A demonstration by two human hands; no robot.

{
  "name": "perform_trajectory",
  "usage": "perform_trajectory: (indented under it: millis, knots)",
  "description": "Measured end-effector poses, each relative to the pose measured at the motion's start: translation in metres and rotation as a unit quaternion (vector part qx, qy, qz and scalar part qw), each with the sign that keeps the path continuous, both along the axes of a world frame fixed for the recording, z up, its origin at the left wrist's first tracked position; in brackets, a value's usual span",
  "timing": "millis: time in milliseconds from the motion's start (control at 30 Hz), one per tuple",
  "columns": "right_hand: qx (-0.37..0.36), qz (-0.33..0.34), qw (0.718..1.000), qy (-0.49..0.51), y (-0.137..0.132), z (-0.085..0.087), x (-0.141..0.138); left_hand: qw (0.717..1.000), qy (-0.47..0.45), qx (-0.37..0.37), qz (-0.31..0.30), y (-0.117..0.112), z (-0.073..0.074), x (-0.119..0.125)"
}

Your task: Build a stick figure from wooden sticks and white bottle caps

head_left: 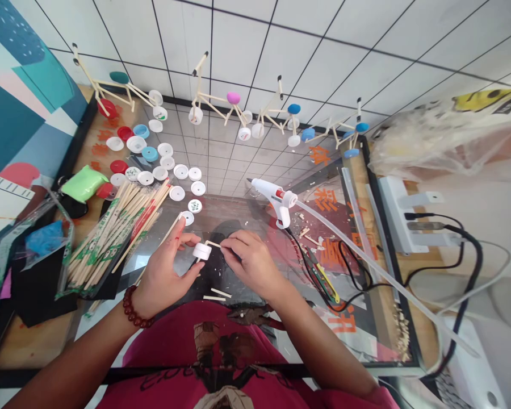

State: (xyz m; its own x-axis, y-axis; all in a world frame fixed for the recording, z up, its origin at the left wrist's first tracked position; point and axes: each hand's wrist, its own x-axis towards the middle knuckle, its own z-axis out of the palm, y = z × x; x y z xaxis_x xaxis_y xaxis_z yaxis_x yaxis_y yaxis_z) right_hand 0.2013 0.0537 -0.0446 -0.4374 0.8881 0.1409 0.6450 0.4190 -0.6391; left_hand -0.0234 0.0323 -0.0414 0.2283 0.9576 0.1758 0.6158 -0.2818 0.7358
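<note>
Finished stick figures [208, 105] are standing at 12 o'clock, while loose bottle caps [166, 165] and a bundle of sticks [114, 238] are lying at 10 o'clock. Between the hands, the right hand [251, 264] is pinching a short stick [213, 244] against a white cap [201, 251], the left hand's [164, 272] fingers spreading just beside it.

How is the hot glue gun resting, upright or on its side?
On its side: the hot glue gun lies flat on the glass tabletop, showing its side profile, with a long glue stick trailing from its back.
</note>
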Motion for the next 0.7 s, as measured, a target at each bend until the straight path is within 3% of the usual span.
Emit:
perform_trajectory:
  millis: [700]
  knots:
    - [0.01, -0.004, 0.999, -0.032, 0.0006, 0.001, -0.0007, 0.999, 0.004, 0.032, 0.006, 0.0011, -0.0059, 0.0068]
